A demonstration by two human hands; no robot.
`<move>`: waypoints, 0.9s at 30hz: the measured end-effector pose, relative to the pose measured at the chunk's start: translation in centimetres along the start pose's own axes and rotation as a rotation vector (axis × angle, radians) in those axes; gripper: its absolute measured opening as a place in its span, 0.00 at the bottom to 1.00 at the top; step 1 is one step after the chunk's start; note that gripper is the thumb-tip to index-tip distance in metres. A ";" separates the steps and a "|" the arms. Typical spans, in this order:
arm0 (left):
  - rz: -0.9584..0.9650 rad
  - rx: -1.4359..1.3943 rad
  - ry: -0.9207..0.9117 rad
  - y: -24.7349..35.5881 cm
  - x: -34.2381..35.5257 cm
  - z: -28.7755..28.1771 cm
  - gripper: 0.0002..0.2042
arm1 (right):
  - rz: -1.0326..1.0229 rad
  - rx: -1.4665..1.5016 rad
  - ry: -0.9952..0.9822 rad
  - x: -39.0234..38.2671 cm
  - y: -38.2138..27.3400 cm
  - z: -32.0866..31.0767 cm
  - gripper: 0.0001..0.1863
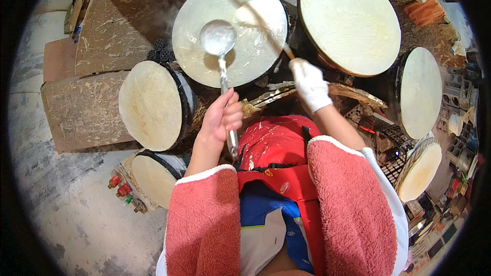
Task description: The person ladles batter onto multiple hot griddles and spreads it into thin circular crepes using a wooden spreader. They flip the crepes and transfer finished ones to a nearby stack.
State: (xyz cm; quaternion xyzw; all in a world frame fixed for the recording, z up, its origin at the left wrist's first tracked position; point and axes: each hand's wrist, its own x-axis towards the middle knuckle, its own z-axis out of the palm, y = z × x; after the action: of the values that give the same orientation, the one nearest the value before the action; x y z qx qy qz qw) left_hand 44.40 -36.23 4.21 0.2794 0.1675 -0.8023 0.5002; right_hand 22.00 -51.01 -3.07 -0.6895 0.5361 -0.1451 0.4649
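My bare left hand (223, 115) is wrapped round the handle of a metal ladle (223, 74), whose bowl holds something white. The bowl is over the far left round griddle (192, 53), which is coated with a thin pale layer and has a brighter white patch at its right. My right hand (309, 84), in a white glove, grips a thin wooden stick (267, 29), smeared by motion, which slants over the same griddle. I cannot make out whether its far end touches the surface. Beside it, at the far right, is a larger pale-topped griddle (350, 20).
More pale-topped round griddles stand around me: left (151, 105), lower left (153, 179), right (420, 92) and lower right (422, 171). Dark perforated briquettes (161, 51) lie behind the left one. Splintered wood (358, 94) borders the near side. Brown boards (84, 112) lie left.
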 end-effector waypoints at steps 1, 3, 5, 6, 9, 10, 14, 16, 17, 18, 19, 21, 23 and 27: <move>0.028 0.017 0.042 0.9 0.6 0.4 0.15 | 0.000 -0.078 0.133 0.8 -0.3 -0.2 0.26; 0.086 0.044 0.072 2.1 1.3 1.1 0.13 | 0.086 -0.064 0.181 1.6 -0.8 0.1 0.26; 0.160 0.139 0.056 3.1 1.6 1.8 0.12 | 0.092 -0.064 0.081 1.5 -1.3 1.2 0.25; 0.180 0.180 0.137 3.5 1.8 2.0 0.12 | 0.093 -0.055 0.013 1.1 -1.6 2.0 0.25; 0.250 0.269 0.225 4.3 1.9 1.9 0.11 | 0.027 -0.097 -0.057 -0.5 -2.5 3.2 0.23; 0.253 0.276 0.238 4.6 1.9 1.7 0.11 | -0.004 -0.102 -0.101 -0.9 -2.6 3.2 0.23; 0.252 0.309 0.273 5.2 1.2 0.5 0.11 | 0.111 0.048 0.128 -1.3 -1.9 2.5 0.23; 0.250 0.337 0.263 4.7 1.6 0.6 0.11 | 0.353 0.077 0.077 -1.4 -1.6 3.5 0.24; 0.247 0.356 0.317 4.2 2.1 1.0 0.11 | 0.187 0.044 0.037 -1.7 -1.6 4.5 0.24; 0.233 0.367 0.348 3.6 2.5 1.4 0.11 | 0.081 0.000 0.024 -2.1 -1.8 6.0 0.24; 0.217 0.349 0.338 3.0 3.1 2.0 0.10 | 0.158 0.094 -0.101 -2.4 -2.0 7.0 0.24; 0.143 0.217 0.300 2.3 3.2 3.0 0.10 | 0.199 0.204 -0.186 -2.5 -2.5 7.7 0.25; 0.111 -0.197 0.064 2.8 1.7 3.4 0.12 | 0.054 0.173 -0.208 -1.8 -2.8 6.7 0.25; 0.079 -0.338 -0.607 1.2 -4.1 1.6 0.14 | 0.124 0.131 -0.082 1.9 -1.6 0.4 0.24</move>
State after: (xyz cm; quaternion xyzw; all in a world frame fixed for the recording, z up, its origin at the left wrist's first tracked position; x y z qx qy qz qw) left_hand 46.41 -34.68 8.01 -0.0525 0.1304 -0.7898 0.5971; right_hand 23.95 -52.50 -2.54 -0.6286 0.5474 -0.1223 0.5387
